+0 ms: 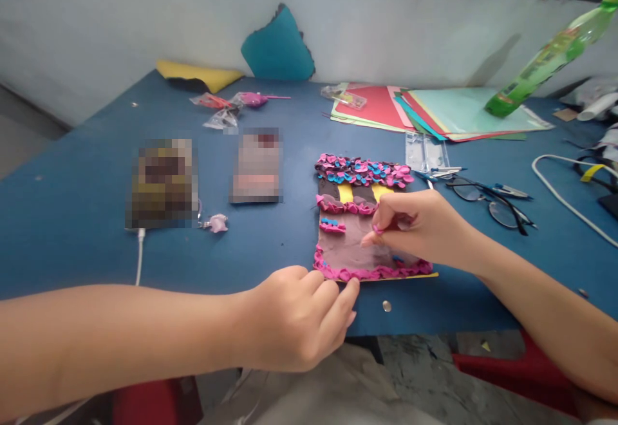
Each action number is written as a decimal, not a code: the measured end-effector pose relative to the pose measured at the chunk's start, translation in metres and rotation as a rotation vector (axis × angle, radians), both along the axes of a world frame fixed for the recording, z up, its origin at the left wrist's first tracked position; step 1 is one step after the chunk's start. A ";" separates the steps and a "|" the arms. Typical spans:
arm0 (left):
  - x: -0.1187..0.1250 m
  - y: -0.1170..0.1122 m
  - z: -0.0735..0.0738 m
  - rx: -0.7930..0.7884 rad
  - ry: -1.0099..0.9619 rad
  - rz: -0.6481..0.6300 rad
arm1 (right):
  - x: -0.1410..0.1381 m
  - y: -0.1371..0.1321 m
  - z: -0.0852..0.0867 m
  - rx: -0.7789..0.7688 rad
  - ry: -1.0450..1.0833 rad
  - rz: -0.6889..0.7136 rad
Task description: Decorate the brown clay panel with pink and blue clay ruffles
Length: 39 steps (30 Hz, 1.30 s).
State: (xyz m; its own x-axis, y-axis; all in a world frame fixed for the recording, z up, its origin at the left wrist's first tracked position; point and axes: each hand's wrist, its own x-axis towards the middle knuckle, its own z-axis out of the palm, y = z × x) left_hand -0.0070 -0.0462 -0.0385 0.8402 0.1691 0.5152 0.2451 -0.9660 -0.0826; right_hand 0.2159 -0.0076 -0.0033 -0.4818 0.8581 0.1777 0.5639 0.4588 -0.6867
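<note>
A small decorated panel [347, 245] lies on the blue table. Its dull mauve surface carries ruffled pink trim [376, 274] along the near edge, yellow and dark blocks, and a band of pink, blue and dark petal-like pieces [362, 170] at the top. My left hand [302, 315] is curled closed at the panel's near edge, one fingertip touching the pink trim; its palm side is hidden. Over the panel's right half, my right hand [420, 228] is closed in a pinch. A spot of pink shows at its fingertips, but I cannot make out what is held.
Left of the panel lie two blurred flat items, one [161, 183] with a white cable, the other a phone-like slab [257, 167]. Glasses [502, 212] and pens lie right. Coloured sheets [458, 113], a leaning green bottle [541, 64] and small plastic packets [224, 116] are farther back.
</note>
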 end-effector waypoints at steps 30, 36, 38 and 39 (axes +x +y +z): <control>0.001 0.000 0.002 0.014 -0.015 0.000 | -0.004 -0.012 -0.003 0.719 -0.451 0.271; 0.000 0.000 0.000 0.012 -0.007 -0.001 | -0.004 -0.006 -0.008 0.796 -0.396 0.202; -0.001 0.000 0.000 0.020 -0.007 0.002 | -0.004 -0.005 -0.010 0.792 -0.381 0.202; -0.001 0.001 0.000 0.026 -0.006 0.003 | -0.004 -0.005 -0.010 0.787 -0.377 0.203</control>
